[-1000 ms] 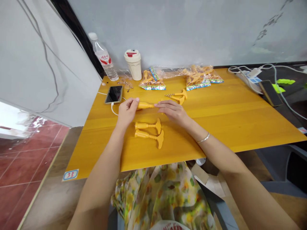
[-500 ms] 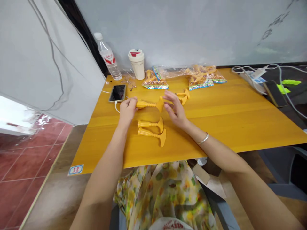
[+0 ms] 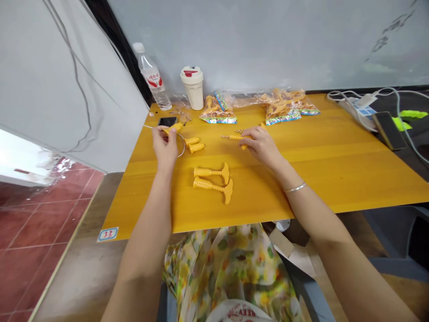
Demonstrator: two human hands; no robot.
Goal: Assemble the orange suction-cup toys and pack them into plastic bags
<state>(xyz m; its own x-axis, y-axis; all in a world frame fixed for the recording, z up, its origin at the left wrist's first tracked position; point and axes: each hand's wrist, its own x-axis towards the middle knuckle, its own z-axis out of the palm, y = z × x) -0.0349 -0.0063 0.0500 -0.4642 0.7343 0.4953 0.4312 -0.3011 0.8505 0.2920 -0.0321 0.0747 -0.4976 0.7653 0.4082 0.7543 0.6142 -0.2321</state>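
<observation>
My left hand (image 3: 165,145) is closed on a short orange plastic sleeve (image 3: 174,129) near the back left of the yellow table (image 3: 335,165). Two more loose sleeves (image 3: 194,144) lie just right of it. My right hand (image 3: 263,144) is closed on an orange T-handled screw piece (image 3: 234,137), its threaded tip pointing left. Two joined orange pieces (image 3: 212,179), each a sleeve on a T-handled stem, lie side by side nearer to me, between my forearms.
A phone (image 3: 166,121) with a white cable sits behind my left hand. At the back stand a water bottle (image 3: 150,78), a cream cup (image 3: 192,87) and clear bags of orange parts (image 3: 284,107). A power strip (image 3: 358,109) and another phone (image 3: 385,129) lie at the right.
The joined piece held between both hands is gone from them. My left hand moved back toward the phone and holds a sleeve; my right hand moved back onto a screw piece.
</observation>
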